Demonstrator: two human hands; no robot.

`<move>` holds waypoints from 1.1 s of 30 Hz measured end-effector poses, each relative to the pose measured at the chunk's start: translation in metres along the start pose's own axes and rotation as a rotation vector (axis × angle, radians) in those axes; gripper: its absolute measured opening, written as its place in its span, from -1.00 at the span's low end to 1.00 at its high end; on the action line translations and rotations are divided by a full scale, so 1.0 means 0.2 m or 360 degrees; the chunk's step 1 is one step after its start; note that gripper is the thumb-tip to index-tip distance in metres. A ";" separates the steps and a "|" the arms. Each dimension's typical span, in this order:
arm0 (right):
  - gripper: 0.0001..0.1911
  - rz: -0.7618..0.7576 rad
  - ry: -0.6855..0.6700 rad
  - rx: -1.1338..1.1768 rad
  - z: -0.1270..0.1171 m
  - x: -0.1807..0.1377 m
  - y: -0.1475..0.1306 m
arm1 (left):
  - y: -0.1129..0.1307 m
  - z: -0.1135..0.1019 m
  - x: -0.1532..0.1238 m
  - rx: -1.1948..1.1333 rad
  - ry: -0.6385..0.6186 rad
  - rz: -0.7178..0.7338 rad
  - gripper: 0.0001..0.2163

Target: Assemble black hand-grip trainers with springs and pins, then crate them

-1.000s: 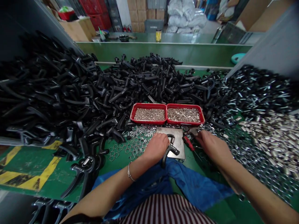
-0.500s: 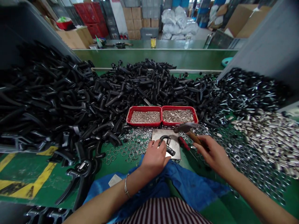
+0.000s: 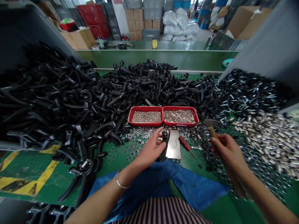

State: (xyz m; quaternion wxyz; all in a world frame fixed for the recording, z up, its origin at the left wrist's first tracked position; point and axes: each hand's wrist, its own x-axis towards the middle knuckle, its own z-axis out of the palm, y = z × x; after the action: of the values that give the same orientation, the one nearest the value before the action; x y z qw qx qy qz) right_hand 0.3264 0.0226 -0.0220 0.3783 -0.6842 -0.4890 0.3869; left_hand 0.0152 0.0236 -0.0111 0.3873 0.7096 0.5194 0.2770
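Observation:
My left hand [image 3: 150, 150] is closed on a black hand-grip part [image 3: 164, 140] and holds it tilted up at the left edge of a small steel plate [image 3: 174, 146]. Off to the right of the plate, my right hand [image 3: 227, 151] grips the wooden handle of a hammer [image 3: 209, 125], its head raised above the scattered rings. A red-handled tool [image 3: 185, 144] lies just right of the plate. Two red trays [image 3: 163, 116] of small metal pieces sit right behind the plate.
A big heap of black plastic handles [image 3: 70, 96] fills the left and back of the green table. Loose metal rings [image 3: 130, 144] lie around the plate. Shiny metal tubes [image 3: 268, 133] are piled at the right. A blue cloth [image 3: 177, 182] covers my lap.
My left hand has lifted the black part from flat on the plate to its left edge. My right hand picked up the hammer and drew it back to the right.

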 end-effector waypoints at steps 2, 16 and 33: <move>-0.58 0.0017 0.0082 -0.0135 -0.08 0.06 0.06 | -0.04 -0.03 0.02 -0.0027 0.0081 -0.0105 -0.43; -0.69 -0.0896 -0.0211 -0.1234 0.14 0.08 0.11 | -0.25 -0.12 0.03 0.0266 -0.0027 -0.0223 -0.57; -0.68 -0.0850 -0.0145 -0.1389 0.15 0.17 0.05 | -0.14 0.02 0.07 0.0994 0.0009 0.0228 -0.60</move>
State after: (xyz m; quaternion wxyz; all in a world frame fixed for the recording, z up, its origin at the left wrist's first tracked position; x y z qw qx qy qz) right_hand 0.3104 0.0572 -0.0492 0.1214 -0.6121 -0.7786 0.0662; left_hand 0.0076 0.0402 -0.0359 0.1287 0.8283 0.5290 0.1328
